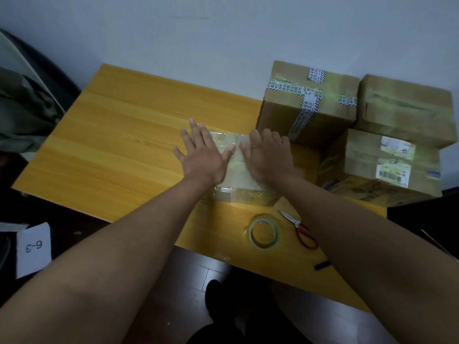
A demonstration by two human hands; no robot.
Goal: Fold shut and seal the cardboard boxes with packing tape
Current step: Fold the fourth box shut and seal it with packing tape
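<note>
**Pressing the tape down on the small box**

While the small cardboard box point(239, 170) sits near the middle of the yellow wooden table point(119, 135), just in front of the person, both hands lie flat on its top. The left hand point(202, 155) has straight, spread fingers over the left half; the right hand point(267, 155) rests palm-down on the right half, its fingers relaxed and gripping nothing. Between them a glossy strip of clear tape point(236, 141) runs across the lid, and more shows on the near face.

To do this step well, I judge the palms should sweep outward from the centre seam with even pressure, chasing out bubbles, then rub the tape ends firmly over the edges so they do not lift.

A tape roll point(265, 231) lies near the table's front edge, with red-handled scissors point(299, 229) just beside it to the right. Three larger taped boxes point(308, 100) stand at the right, one stacked on another. Behind is a pale wall point(223, 33); below, dark wood flooring point(188, 269) and a white card marked "6-3" point(33, 248) at the left.
</note>
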